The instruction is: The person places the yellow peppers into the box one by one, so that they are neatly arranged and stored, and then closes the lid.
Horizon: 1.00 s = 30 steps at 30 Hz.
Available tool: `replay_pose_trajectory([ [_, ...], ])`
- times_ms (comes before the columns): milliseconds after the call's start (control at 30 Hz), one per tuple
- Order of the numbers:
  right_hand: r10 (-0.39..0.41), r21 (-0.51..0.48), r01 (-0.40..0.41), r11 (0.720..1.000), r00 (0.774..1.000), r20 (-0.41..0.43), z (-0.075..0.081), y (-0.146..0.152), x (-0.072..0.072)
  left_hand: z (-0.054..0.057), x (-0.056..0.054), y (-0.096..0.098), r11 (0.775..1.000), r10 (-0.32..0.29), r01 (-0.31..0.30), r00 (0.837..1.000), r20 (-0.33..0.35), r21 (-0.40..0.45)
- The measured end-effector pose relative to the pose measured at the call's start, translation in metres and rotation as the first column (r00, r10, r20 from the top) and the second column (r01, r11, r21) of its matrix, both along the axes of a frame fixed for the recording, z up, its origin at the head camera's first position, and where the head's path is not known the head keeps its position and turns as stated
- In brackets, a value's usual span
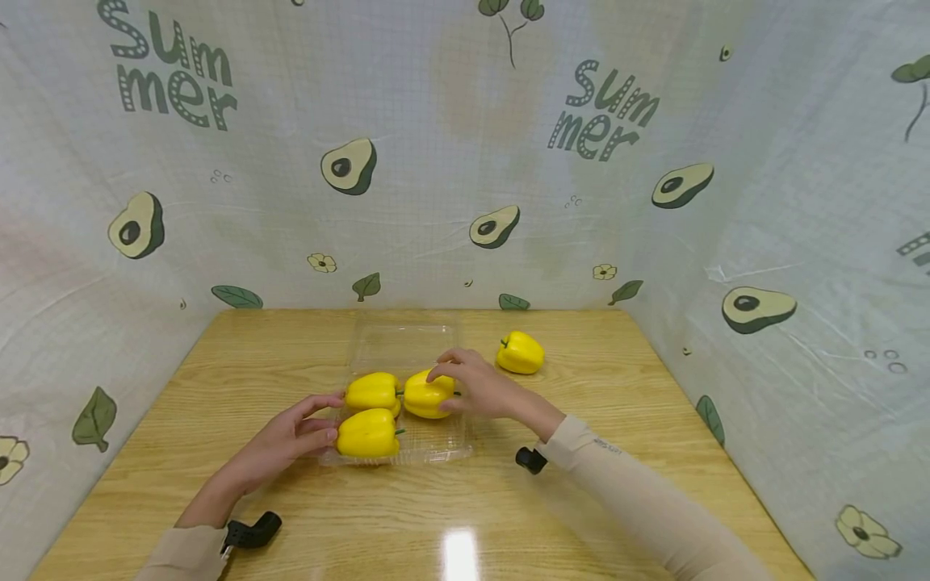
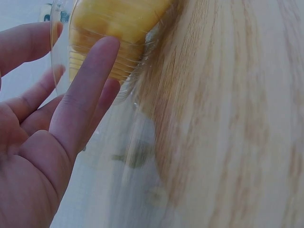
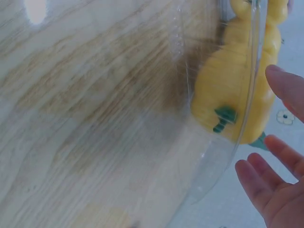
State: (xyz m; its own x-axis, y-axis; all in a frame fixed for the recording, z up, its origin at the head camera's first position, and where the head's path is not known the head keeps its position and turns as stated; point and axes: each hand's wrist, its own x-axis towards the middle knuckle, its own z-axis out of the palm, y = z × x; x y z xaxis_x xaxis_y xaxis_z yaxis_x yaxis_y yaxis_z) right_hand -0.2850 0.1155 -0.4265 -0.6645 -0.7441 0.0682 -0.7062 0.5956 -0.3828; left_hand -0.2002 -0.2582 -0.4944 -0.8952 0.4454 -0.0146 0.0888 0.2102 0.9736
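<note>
In the head view, a clear plastic clamshell box (image 1: 436, 442) lies with its lid folded back. Inside are three yellow bell peppers: one at the back left (image 1: 372, 393), one at the front left (image 1: 366, 436) and one at the right (image 1: 425, 397). My left hand (image 1: 283, 440) is at the box's left side, fingers spread and fingertips at the clear wall (image 2: 64, 52). Over the right pepper hovers my right hand (image 1: 483, 389), its fingers parted around it. The right wrist view shows those fingers (image 3: 247, 180) loosely bent and apart from the pepper (image 3: 221, 85).
Another yellow bell pepper (image 1: 520, 353) lies on the wooden table (image 1: 581, 355), behind and right of the box. The transparent lid (image 1: 403, 343) extends toward the back edge. Printed cloth (image 1: 421, 105) with avocados encloses the table's back and sides.
</note>
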Motion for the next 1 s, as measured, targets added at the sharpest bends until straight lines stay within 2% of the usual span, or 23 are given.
replay_pose_trajectory([
  [133,-0.023,-0.007,0.023,1.000,1.000,0.017,0.006,0.010,-0.003,-0.001,0.000,-0.001,1.000,0.007,-0.007,1.000,0.010,-0.005],
  [333,0.027,-0.021,-0.029,0.999,0.996,-0.090,0.016,0.041,-0.015,-0.002,-0.001,-0.001,1.000,0.010,-0.010,1.000,0.015,-0.008],
  [467,0.028,-0.014,-0.030,0.999,0.993,-0.114,0.021,0.066,-0.023,-0.003,-0.002,-0.001,1.000,0.012,-0.011,1.000,0.019,-0.010],
  [700,0.013,0.015,-0.011,1.000,0.988,-0.156,0.020,0.100,-0.041,-0.004,-0.003,-0.001,1.000,0.008,-0.008,1.000,0.020,-0.001],
  [1000,0.062,0.050,-0.053,0.997,0.978,-0.201,0.015,0.124,-0.056,-0.005,-0.002,-0.001,1.000,-0.002,0.002,1.000,-0.008,-0.008],
])
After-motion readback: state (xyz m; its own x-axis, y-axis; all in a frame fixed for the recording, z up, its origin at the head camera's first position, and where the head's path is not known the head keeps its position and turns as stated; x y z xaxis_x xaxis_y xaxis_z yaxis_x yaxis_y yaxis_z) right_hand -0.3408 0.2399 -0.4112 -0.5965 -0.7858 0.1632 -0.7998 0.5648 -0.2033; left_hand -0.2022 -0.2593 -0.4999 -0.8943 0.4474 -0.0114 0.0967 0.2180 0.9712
